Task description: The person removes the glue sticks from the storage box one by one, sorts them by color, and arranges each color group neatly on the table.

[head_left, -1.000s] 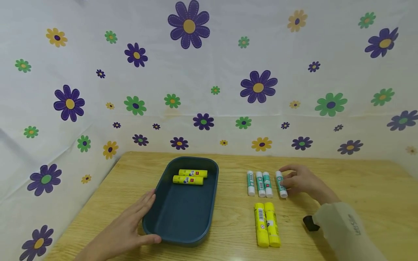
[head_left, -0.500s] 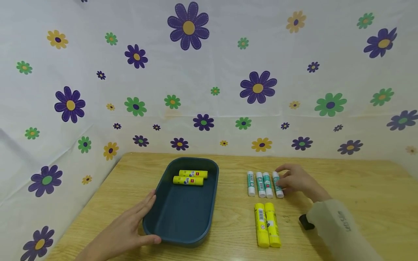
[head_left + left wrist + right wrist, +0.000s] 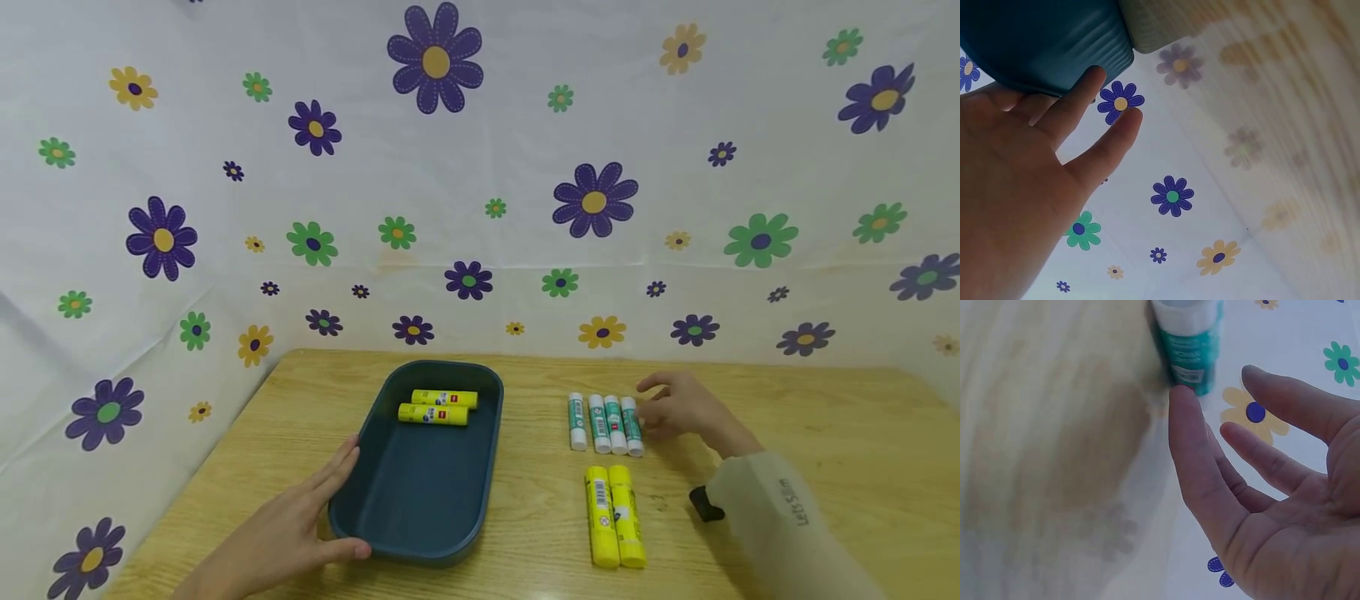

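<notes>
A dark blue tray (image 3: 420, 492) stands left of centre, with two yellow glue sticks (image 3: 432, 414) lying in its far end. My left hand (image 3: 285, 521) rests along the tray's left side, its fingers extended against the wall and its thumb at the near corner. To the right lies a row of several white-and-green glue sticks (image 3: 615, 425). My right hand (image 3: 686, 412) is beside the rightmost green glue stick (image 3: 632, 427). In the right wrist view its fingers are spread, and one fingertip (image 3: 1185, 403) is at the end of the glue stick (image 3: 1191, 347) without gripping it.
Two larger yellow glue sticks (image 3: 613, 517) lie side by side in front of the green row. The wooden table (image 3: 532, 533) backs onto a white cloth (image 3: 495, 150) printed with flowers. A black strap (image 3: 705, 504) hangs at the right sleeve.
The rightmost green glue stick has slid left until it lies against its neighbour. My right hand followed it left, then loosened from it. The left hand and tray have kept their places.
</notes>
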Available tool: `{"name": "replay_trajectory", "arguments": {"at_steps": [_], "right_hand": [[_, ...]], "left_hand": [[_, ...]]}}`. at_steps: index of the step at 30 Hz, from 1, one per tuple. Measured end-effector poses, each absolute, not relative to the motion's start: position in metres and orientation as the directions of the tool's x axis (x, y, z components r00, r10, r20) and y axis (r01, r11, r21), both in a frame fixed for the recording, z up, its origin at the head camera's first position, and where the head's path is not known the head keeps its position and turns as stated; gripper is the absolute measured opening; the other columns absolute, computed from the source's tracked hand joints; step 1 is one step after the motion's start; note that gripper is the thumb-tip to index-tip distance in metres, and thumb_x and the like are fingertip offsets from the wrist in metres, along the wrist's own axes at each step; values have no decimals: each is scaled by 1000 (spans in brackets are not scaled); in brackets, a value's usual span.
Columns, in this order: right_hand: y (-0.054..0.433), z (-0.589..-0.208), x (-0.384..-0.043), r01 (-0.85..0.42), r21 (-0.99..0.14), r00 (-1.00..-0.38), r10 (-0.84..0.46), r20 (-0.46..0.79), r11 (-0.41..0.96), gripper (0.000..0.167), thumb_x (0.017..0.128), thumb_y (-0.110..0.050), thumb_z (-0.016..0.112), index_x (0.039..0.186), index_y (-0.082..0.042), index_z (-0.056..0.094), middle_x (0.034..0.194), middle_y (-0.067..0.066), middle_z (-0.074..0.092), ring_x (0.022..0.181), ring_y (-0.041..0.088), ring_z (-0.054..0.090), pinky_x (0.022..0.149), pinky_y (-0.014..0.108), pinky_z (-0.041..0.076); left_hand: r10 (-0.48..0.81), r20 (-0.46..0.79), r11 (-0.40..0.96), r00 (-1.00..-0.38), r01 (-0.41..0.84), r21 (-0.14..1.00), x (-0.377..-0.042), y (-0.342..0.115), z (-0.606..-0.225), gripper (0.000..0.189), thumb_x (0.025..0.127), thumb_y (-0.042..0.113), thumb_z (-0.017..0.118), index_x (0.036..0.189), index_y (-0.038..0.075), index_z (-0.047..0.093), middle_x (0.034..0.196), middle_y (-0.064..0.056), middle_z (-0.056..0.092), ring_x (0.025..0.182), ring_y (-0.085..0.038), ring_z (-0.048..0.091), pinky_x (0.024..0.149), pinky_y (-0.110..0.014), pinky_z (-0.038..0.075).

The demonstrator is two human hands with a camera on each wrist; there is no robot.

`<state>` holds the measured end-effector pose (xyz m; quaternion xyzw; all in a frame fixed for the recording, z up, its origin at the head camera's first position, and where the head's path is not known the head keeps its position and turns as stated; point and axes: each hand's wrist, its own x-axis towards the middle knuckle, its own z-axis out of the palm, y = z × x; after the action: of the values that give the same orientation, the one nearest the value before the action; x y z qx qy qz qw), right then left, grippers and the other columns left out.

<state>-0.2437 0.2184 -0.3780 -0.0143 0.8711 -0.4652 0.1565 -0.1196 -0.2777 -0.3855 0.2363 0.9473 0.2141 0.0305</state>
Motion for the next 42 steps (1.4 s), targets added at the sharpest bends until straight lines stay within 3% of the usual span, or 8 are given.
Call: {"name": "replay_trajectory", "arguments": {"at_steps": [12,18,22,27,42], "right_hand": [[178,-332,-260,35,-873,-946,-267,-187,486,48,100,-10,62,137,14,44,122,32,59,107,43,62,88,48,57],[140,-316,-265,-23,-909,-924,-356,-140,415,42,101,-9,61,135,13,48,116,25,61,100,32,64,89,46,58],[113,-313,-265,-26,-932,-911,-393,-127,362,38,100,-8,61,131,11,51,111,21,64,97,29,65,87,46,58],[79,-312,-265,-5,-951,-894,-428,-134,309,36,98,-5,63,129,11,54,110,22,64,98,35,66,84,48,59],[2,-326,-264,52,-956,-846,-496,-196,289,34,95,-3,70,124,9,59,116,20,65,111,42,64,85,45,59]], "left_hand": [[474,75,794,-877,463,395,-119,-278,-385,107,85,63,72,157,-4,30,164,-19,25,140,-39,41,101,-58,46],[460,64,801,-886,444,402,-118,-279,-386,108,84,64,72,157,-3,28,165,-18,23,141,-38,40,102,-58,46],[454,64,801,-889,438,408,-117,-278,-385,107,85,64,72,158,-2,29,165,-17,23,142,-37,40,102,-57,46],[452,69,799,-889,439,411,-117,-278,-386,107,85,64,71,158,-1,29,165,-16,23,142,-37,40,101,-56,47],[448,47,798,-893,423,430,-118,-279,-385,105,86,62,72,159,1,28,166,-15,22,141,-36,40,102,-57,46]]}}
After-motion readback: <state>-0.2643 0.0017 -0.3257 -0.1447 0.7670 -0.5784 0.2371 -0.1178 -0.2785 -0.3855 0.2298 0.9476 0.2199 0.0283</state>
